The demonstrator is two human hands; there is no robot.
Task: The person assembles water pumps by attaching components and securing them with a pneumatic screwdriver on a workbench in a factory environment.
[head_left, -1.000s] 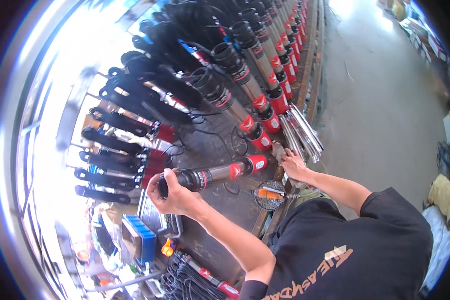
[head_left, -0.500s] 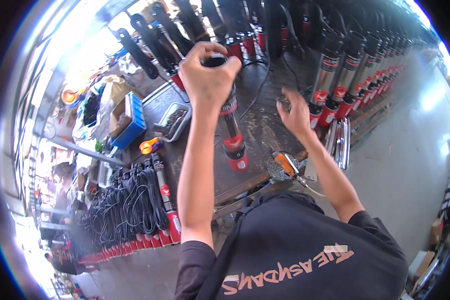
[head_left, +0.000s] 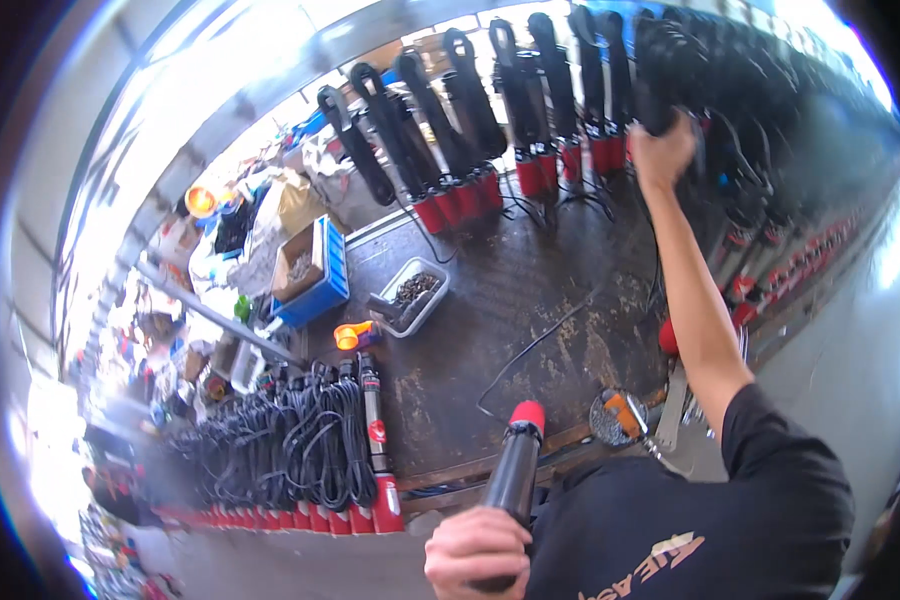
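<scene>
At the lower edge my left hand (head_left: 478, 550) is closed around a dark cylinder (head_left: 513, 465) with a red end cap. The cylinder is tilted, its red end pointing away from me over the table's near edge. From beside that cap a thin black cable (head_left: 535, 345) runs across the tabletop toward the right. My right arm stretches far forward, and my right hand (head_left: 667, 155) grips a folded bundle of black cable (head_left: 658, 108) at the back right. Its fingers are partly hidden and blurred.
Red-based cylinders (head_left: 450, 200) with folded black cables line the dark table's (head_left: 530, 270) back edge. More stand along its right side. A plastic tray (head_left: 412, 298) of small parts, an orange tape dispenser (head_left: 352, 335), coiled cables (head_left: 320, 450) and an orange-handled tool (head_left: 625, 412) lie around.
My left hand has brought the cylinder from upright on the table down toward me, now tilted with its red end away. My right hand has reached forward to the cable bundle. The view has shifted.
</scene>
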